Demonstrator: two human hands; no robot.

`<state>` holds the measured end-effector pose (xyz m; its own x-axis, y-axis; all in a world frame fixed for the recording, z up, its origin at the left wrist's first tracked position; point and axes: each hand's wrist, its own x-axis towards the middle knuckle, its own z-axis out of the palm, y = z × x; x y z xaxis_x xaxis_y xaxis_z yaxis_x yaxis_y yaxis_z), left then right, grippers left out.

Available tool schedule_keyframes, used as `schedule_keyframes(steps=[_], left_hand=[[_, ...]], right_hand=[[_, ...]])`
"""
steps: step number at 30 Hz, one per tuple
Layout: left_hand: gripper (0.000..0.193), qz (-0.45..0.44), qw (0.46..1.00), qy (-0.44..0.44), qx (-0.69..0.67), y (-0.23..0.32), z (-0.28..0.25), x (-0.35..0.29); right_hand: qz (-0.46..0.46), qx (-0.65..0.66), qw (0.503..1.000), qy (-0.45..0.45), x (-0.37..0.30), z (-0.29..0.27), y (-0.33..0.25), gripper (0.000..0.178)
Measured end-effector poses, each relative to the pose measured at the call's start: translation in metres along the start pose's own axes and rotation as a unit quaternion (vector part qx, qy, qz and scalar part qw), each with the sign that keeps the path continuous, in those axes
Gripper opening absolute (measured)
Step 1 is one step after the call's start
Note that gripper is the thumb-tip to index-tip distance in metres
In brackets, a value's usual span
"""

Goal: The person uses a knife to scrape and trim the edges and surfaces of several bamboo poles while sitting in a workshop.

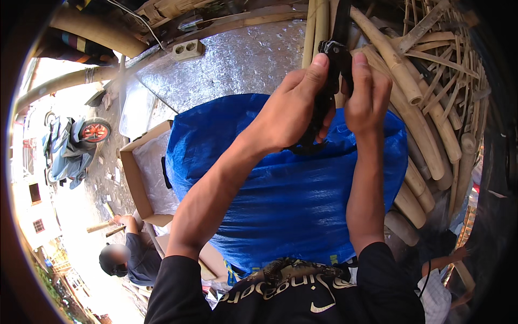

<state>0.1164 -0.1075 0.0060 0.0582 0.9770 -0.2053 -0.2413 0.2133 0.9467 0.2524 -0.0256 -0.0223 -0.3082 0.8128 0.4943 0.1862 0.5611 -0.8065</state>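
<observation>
Both my hands are raised in front of me, above a large blue plastic sheet or bag (280, 200). My left hand (294, 105) is closed round a long black object (335, 56), its thumb pressed near a jointed or buckle-like part at the top. My right hand (368, 94) grips the same object from the other side, thumb up and fingers curled. A dark strip of it appears to run upward past the hands, and a lower dark part hangs below the left palm. Its exact kind is hard to make out. The blue plastic bulges and creases under my forearms.
Bamboo poles (426, 129) and thin split strips are piled at the right. A cardboard box (135, 181) stands left of the blue plastic. Behind lies a shiny silver surface (232, 59) with a socket block (188, 50). A motorbike (73, 146) and a person (135, 256) are at left; another person (437, 291) at lower right.
</observation>
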Motion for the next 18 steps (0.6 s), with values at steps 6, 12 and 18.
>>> schedule_keyframes(steps=[6,12,18], left_hand=[[0.065,-0.007,0.997,-0.057,-0.045,-0.0026,-0.0067,0.0033],[0.066,-0.003,0.999,-0.027,-0.038,-0.0037,-0.0062,0.0062],[0.067,0.012,0.995,0.091,0.040,-0.0041,-0.0108,0.0080]], right_hand=[[-0.022,0.033,0.999,0.008,0.0006,-0.0008,-0.0038,0.049],[0.041,0.074,0.996,-0.002,0.0010,-0.0014,-0.0038,0.046],[0.110,0.051,0.992,-0.045,0.0060,-0.0048,-0.0072,0.045]])
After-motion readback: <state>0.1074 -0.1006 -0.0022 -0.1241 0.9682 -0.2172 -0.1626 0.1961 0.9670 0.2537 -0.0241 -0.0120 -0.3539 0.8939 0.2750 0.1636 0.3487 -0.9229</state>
